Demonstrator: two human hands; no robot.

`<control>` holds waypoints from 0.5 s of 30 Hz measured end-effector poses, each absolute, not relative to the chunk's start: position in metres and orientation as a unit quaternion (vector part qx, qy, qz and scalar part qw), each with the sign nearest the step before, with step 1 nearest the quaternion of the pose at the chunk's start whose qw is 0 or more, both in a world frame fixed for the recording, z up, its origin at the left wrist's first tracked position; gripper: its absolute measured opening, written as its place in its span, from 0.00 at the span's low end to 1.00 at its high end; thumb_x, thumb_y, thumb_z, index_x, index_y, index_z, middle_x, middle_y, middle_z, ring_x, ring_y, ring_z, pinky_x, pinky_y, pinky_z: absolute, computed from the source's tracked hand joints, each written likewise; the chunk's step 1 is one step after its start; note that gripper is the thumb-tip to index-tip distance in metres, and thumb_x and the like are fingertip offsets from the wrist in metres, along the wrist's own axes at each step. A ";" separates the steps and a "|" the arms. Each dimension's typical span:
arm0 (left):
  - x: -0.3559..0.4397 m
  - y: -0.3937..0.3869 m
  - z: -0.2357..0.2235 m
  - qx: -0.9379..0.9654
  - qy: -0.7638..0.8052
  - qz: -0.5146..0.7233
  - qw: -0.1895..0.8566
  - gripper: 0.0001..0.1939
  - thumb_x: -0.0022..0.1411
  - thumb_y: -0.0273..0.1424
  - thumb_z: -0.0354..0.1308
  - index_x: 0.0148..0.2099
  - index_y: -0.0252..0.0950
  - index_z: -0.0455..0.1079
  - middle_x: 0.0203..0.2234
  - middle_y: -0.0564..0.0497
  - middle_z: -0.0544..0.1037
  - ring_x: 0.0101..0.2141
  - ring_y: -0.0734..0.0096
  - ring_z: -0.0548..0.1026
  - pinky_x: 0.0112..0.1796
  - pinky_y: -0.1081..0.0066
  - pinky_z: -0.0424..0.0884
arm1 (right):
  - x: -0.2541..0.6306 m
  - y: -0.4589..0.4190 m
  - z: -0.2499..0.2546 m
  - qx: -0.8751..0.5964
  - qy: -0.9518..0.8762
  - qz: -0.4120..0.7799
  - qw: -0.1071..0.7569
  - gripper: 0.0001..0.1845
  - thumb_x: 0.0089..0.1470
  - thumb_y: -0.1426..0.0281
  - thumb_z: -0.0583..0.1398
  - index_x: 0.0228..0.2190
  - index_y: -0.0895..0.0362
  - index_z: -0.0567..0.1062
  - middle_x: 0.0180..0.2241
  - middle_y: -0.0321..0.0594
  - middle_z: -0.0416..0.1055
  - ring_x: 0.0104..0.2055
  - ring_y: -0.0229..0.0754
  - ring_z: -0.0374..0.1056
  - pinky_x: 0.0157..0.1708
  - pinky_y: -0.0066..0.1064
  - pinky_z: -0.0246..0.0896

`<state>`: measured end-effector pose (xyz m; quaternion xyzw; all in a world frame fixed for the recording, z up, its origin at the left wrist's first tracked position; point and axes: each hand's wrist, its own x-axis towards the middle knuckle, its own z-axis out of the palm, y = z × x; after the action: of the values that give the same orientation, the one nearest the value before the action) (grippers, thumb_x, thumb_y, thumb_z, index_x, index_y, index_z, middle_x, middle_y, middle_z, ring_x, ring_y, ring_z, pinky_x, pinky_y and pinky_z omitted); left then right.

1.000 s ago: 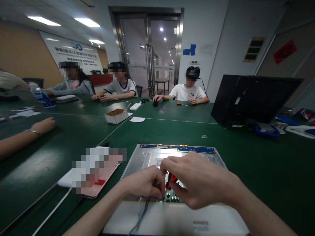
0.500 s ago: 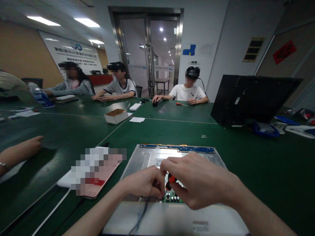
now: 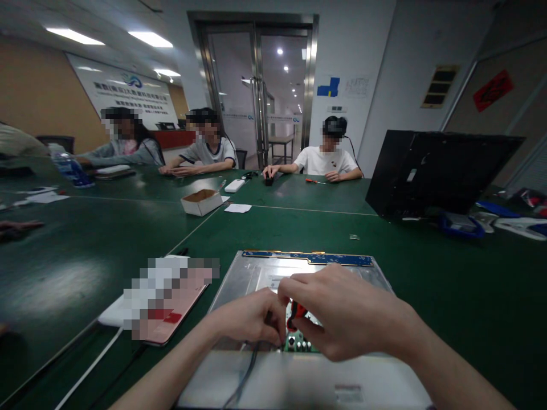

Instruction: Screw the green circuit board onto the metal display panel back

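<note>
In front of me lies an opened flat display panel (image 3: 239,273) with a silver metal back and a blue circuit strip along its far edge. A green circuit board (image 3: 303,344) shows between my hands. My right hand (image 3: 342,310) is closed around a screwdriver (image 3: 298,312) with a red and black handle; its tip is hidden. My left hand (image 3: 256,319) is pinched at the board's left side, beside the screwdriver. What its fingertips hold cannot be made out. A thin dark cable (image 3: 248,373) runs from under this hand toward me.
Left of the panel lie a pink phone (image 3: 171,324) and a white device (image 3: 111,313) with cables. Farther off are a small open box (image 3: 200,206), a black monitor (image 3: 436,171) at right and another screwdriver (image 3: 314,180). Several people sit around the green table (image 3: 307,228).
My hands and the screwdriver hold nearly the same position. At the left, another person's arm has drawn back, leaving only part of a hand at the frame's edge.
</note>
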<state>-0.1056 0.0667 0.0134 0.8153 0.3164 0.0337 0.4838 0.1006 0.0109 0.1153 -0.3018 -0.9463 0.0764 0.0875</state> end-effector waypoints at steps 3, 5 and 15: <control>-0.106 0.066 0.012 0.818 0.328 0.023 0.472 0.07 0.48 0.23 0.62 0.33 0.34 0.77 0.24 0.54 0.76 0.26 0.70 0.72 0.29 0.75 0.66 | 0.099 0.011 0.115 -0.307 -0.945 0.072 0.085 0.03 0.54 0.69 0.55 0.33 0.55 0.64 0.30 0.33 0.69 0.25 0.35 0.55 0.21 0.29 0.41; -0.107 0.066 0.012 0.821 0.325 0.022 0.468 0.06 0.49 0.24 0.62 0.33 0.34 0.78 0.24 0.54 0.76 0.26 0.70 0.72 0.28 0.74 0.66 | 0.099 0.011 0.114 -0.307 -0.945 0.068 0.087 0.03 0.54 0.70 0.55 0.33 0.55 0.65 0.29 0.33 0.70 0.24 0.35 0.55 0.21 0.29 0.40; -0.107 0.069 0.011 0.836 0.294 0.025 0.464 0.02 0.50 0.26 0.62 0.30 0.34 0.77 0.22 0.54 0.75 0.24 0.72 0.69 0.26 0.76 0.62 | 0.098 0.011 0.112 -0.325 -0.940 0.055 0.082 0.06 0.54 0.66 0.60 0.33 0.54 0.68 0.27 0.33 0.73 0.24 0.34 0.59 0.21 0.28 0.38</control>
<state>-0.1071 0.0687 0.0113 0.8355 0.2937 0.0253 0.4637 0.0975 0.0112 0.1119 -0.3255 -0.9404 0.0549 0.0816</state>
